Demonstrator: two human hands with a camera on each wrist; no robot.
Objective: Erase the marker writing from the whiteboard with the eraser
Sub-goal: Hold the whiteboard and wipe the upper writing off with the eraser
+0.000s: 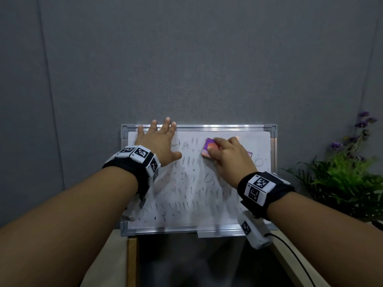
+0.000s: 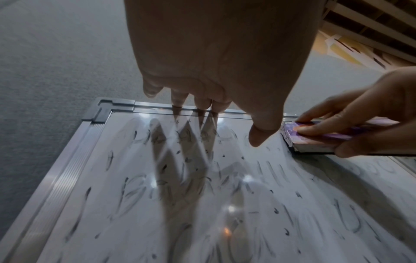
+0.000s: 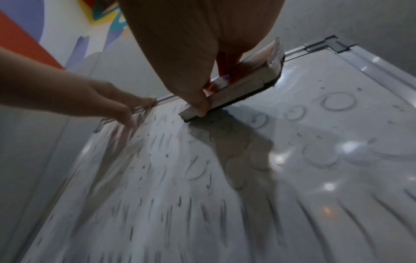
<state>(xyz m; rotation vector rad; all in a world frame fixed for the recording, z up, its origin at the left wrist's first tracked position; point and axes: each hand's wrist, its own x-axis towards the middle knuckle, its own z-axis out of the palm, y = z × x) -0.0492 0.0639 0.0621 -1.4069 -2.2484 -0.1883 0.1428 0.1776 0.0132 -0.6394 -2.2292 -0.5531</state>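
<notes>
Under the left hand lies the upper left part of the whiteboard, which leans against a grey wall. The fingers of that hand are straight and spread, their tips reaching the top rail of the board's metal frame, the thumb pointing toward the other hand. It holds nothing; it just rests flat against the board.

Just beside that thumb, the right hand grips the eraser, thumb on its near long edge and fingers curled over the far edge. The eraser has a purple and pink printed back and a dark felt face, and the felt sits on the board near the top rail, a little right of the middle.

Below both hands the board is covered with smeared grey marker: short streaks, dots and half-wiped letters. Right of the right hand, a few faint circles remain.

Each wrist wears a black band with white blocks carrying square black markers. Off beyond the right arm stands a green plant with purple flowers.
</notes>
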